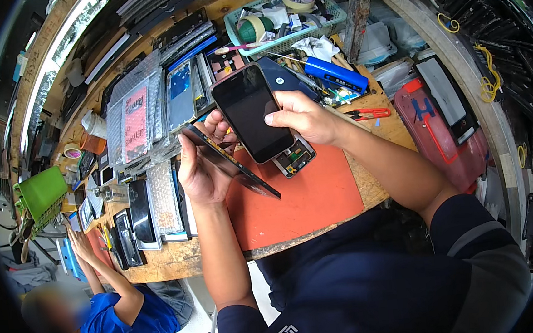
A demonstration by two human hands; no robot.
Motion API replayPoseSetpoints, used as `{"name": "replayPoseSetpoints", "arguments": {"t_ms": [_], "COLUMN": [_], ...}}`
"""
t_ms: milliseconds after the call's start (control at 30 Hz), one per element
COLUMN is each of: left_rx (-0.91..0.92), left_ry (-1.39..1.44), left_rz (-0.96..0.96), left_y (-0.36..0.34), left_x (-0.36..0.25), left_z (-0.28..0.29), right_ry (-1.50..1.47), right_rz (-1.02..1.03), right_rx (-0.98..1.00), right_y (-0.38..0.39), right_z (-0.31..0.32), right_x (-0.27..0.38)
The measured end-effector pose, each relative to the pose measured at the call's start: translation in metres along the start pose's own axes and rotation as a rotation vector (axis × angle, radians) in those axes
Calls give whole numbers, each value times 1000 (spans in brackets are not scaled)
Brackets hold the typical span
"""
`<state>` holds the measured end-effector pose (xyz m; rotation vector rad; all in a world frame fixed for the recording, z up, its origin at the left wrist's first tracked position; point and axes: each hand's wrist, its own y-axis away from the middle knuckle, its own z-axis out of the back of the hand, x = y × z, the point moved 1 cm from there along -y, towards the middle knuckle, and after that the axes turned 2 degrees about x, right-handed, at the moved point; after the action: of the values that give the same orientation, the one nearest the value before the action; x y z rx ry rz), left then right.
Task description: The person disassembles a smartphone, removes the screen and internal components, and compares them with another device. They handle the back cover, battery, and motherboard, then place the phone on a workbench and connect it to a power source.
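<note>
My right hand (pixel 303 118) grips a smartphone (pixel 250 108) with a dark screen, thumb pressed on the glass near its right edge. My left hand (pixel 203 176) is closed on a thin black phone panel (pixel 231 158), tilted nearly edge-on; its thumb is on the near side and the fingers come round beside the smartphone. Both things are held above a red mat (pixel 307 204). Below the smartphone lies an opened phone (pixel 295 158) with its inner parts showing, partly hidden by the smartphone.
A blue cylindrical tool (pixel 336 75) and red-handled pliers (pixel 372 114) lie right. Behind stands a teal basket (pixel 241 38) with tape rolls. Bubble-wrapped packs (pixel 150 116) and several phone parts crowd the left. A person in blue (pixel 128 318) sits at the left bench.
</note>
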<state>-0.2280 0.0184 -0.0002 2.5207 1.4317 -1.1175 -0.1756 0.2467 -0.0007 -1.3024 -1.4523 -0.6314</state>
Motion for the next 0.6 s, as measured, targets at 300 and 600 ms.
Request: {"name": "replayPoseSetpoints", "arguments": {"t_ms": [300,600], "left_rx": [-2,-2], "left_ry": [23,0], "left_rz": [-1,4], "left_y": [2,1], "left_x": [-2,-1], "left_z": [2,4], "right_ry": [151,172], "right_rz": [-84,-59], "right_rx": [24,0], "right_y": [5,4], "right_z": [-4,-1], "right_x": [17,12]}}
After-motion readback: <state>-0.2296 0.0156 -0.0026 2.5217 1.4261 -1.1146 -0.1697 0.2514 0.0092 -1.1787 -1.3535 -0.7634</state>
